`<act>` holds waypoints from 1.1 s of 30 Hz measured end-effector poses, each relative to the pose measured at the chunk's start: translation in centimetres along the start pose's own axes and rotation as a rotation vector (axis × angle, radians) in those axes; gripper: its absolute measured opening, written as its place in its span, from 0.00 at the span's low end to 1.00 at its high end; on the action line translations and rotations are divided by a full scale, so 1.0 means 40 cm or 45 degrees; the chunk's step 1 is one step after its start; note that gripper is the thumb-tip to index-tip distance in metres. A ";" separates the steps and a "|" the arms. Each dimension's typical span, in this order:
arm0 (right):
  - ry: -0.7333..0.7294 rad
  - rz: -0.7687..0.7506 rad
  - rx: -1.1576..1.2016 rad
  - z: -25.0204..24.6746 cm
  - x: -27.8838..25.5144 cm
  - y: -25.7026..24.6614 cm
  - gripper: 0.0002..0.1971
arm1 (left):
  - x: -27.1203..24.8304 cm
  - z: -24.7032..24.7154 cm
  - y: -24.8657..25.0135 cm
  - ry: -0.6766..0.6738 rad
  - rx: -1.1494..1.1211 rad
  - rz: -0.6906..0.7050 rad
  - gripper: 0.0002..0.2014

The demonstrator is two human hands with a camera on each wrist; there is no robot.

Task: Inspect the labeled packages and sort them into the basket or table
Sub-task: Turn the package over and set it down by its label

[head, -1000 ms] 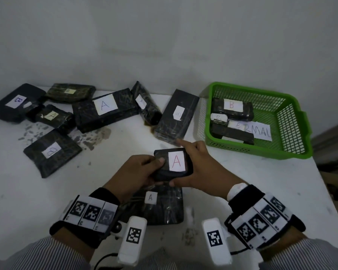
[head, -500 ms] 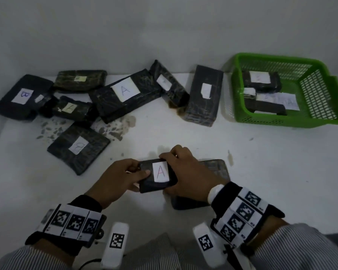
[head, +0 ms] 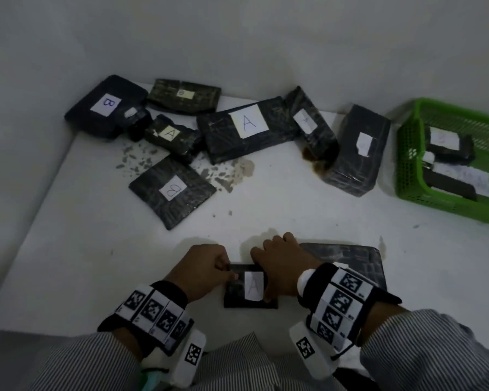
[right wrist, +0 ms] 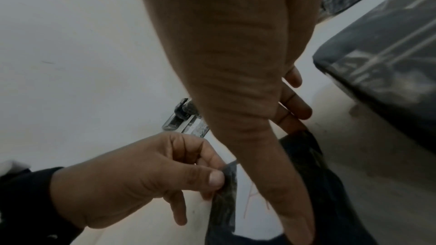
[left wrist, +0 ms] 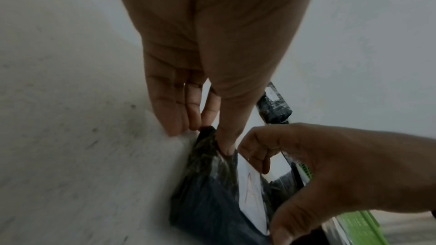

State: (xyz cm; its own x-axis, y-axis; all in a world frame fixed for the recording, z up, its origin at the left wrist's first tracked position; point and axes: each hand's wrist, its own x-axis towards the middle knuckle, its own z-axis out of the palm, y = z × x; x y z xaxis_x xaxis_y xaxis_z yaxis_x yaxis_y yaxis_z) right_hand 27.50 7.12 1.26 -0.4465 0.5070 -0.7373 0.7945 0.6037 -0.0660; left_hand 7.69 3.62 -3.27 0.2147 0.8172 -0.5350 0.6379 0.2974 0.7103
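Now I have the small A-labelled package point(head: 250, 286) at the near edge of the table point(head: 68, 249), just left of a larger dark package point(head: 350, 261) already lying there. My left hand point(head: 202, 270) pinches its left edge between thumb and fingers; my right hand point(head: 283, 263) curls over its right side, thumb under the label. I judge this the set-down step for an A item. Next both hands should let go and reach for the far pile; B pieces seem destined for the green basket point(head: 407, 170) at far right.
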 end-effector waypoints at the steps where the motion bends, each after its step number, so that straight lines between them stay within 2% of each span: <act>1: -0.018 0.000 0.000 -0.011 0.003 0.000 0.40 | -0.001 -0.009 0.001 0.003 0.003 0.008 0.12; 3: -0.020 -0.008 0.056 -0.039 0.011 0.004 0.40 | 0.002 -0.038 0.000 0.064 -0.032 -0.008 0.17; 5: 0.039 -0.017 0.238 -0.075 0.026 0.006 0.36 | 0.007 -0.082 -0.007 0.220 -0.034 -0.039 0.16; 7: 0.152 -0.036 0.468 -0.113 0.056 0.004 0.31 | 0.010 -0.136 -0.022 0.395 -0.076 -0.092 0.13; 10: 0.332 -0.036 0.709 -0.162 0.143 -0.010 0.24 | 0.010 -0.206 -0.060 0.639 -0.072 -0.206 0.18; 13: 0.519 0.025 0.880 -0.205 0.247 -0.032 0.17 | 0.027 -0.246 -0.106 0.778 -0.191 -0.414 0.16; 15: 0.593 0.084 0.934 -0.236 0.309 -0.048 0.15 | 0.047 -0.260 -0.126 0.791 -0.435 -0.490 0.20; 17: 0.613 0.175 0.965 -0.263 0.352 -0.061 0.17 | 0.064 -0.265 -0.130 0.798 -0.604 -0.490 0.20; 19: 0.585 0.262 1.016 -0.281 0.376 -0.066 0.20 | 0.077 -0.265 -0.130 0.836 -0.663 -0.462 0.20; 22: 0.516 0.227 1.023 -0.288 0.391 -0.059 0.15 | 0.082 -0.257 -0.146 0.857 -0.635 -0.453 0.21; 24: 0.424 0.180 1.024 -0.283 0.376 -0.051 0.20 | 0.074 -0.253 -0.159 0.841 -0.605 -0.448 0.18; 27: 0.239 0.122 1.007 -0.274 0.323 -0.035 0.28 | 0.042 -0.239 -0.155 0.807 -0.774 -0.380 0.14; 30: 0.023 0.054 0.878 -0.264 0.253 -0.014 0.26 | -0.006 -0.225 -0.114 0.726 -0.915 -0.277 0.07; 31: 0.001 0.064 0.842 -0.262 0.228 -0.006 0.24 | -0.020 -0.222 -0.098 0.694 -0.913 -0.213 0.06; 33: 0.201 0.109 0.835 -0.269 0.178 0.007 0.19 | -0.037 -0.222 -0.068 0.638 -0.780 -0.068 0.05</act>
State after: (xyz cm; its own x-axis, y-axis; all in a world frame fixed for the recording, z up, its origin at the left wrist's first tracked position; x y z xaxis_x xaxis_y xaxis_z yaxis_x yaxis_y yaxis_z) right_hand 20.08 17.53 3.23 -0.3858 0.6502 -0.6545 0.8929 0.0846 -0.4423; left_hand -0.93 5.99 -0.37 -0.2564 0.8758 -0.4090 0.0863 0.4422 0.8928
